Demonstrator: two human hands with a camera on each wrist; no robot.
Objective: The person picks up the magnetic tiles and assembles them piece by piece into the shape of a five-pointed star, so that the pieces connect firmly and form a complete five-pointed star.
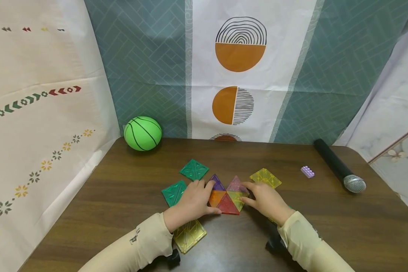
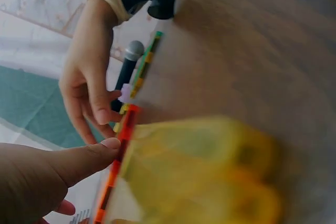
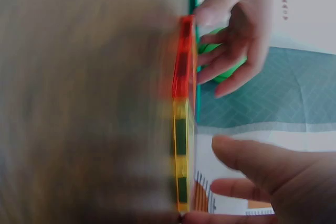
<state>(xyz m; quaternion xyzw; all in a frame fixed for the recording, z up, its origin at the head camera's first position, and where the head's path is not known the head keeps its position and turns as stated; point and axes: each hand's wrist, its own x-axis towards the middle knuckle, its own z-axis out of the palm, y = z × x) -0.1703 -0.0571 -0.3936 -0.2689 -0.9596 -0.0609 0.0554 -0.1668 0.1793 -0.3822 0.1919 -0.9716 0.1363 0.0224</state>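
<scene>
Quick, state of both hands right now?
Left hand: open, touching the red triangular tile, not gripping it.
Right hand: open, at the edge of the pink triangular tile.

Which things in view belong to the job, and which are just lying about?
In the job:
left hand, right hand
purple tile, pink tile, orange tile, red tile, yellow tile
probably spares: green tiles, outer yellow tiles

Lying about:
ball
microphone
brick
</scene>
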